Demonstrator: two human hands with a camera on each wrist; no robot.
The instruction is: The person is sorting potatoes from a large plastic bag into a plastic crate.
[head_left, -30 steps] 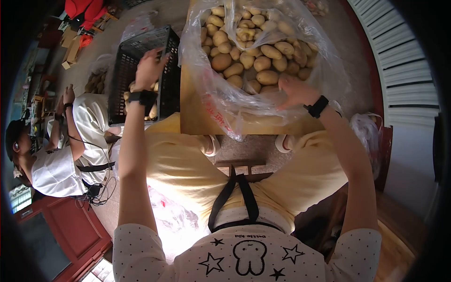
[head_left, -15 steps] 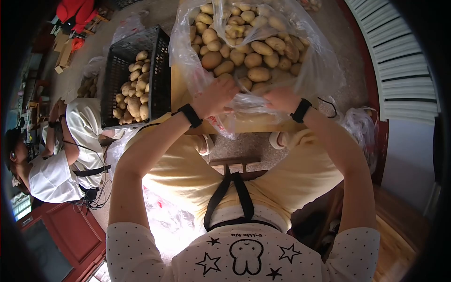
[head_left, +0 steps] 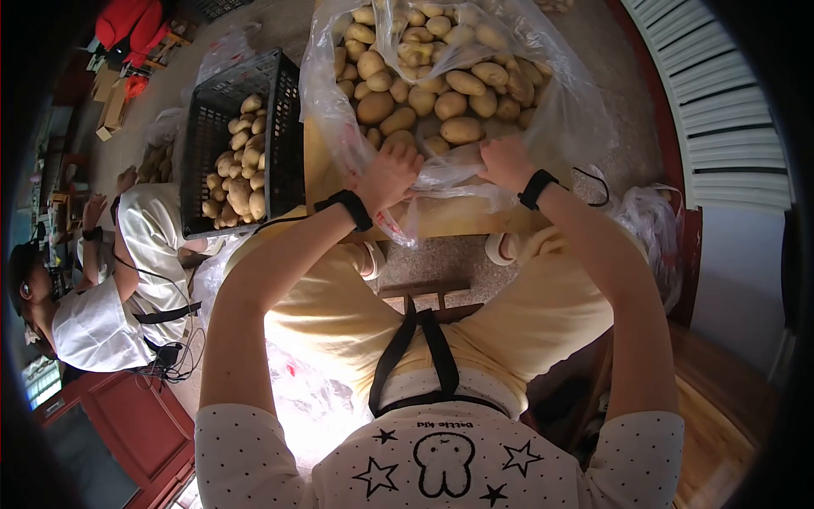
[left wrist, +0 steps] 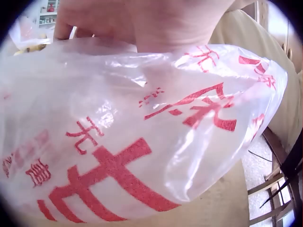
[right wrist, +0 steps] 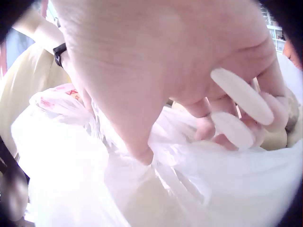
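A clear plastic bag [head_left: 585, 110] with red print, full of potatoes [head_left: 462, 130], lies open-mouthed on a wooden surface. At its near edge, my left hand [head_left: 388, 176] grips the plastic; the left wrist view has this hand [left wrist: 142, 23] above the printed side of the bag [left wrist: 109, 113], its fingertips hidden behind the film. My right hand [head_left: 507, 164] holds the same edge farther right. In the right wrist view, the hand's [right wrist: 165, 61] thumb and curled fingers are on the bunched plastic [right wrist: 142, 189], with pale potatoes partly visible beyond.
A black crate [head_left: 283, 127] holding potatoes [head_left: 240, 195] stands left of the wooden surface [head_left: 320, 174]. Farther left sits another person [head_left: 97, 327] in white. Crumpled plastic [head_left: 651, 229] lies at the right, near a white slatted panel [head_left: 729, 102].
My left hand has come from over the crate to the bag's near edge. My right hand has shifted slightly left and holds the edge. The view has moved a little.
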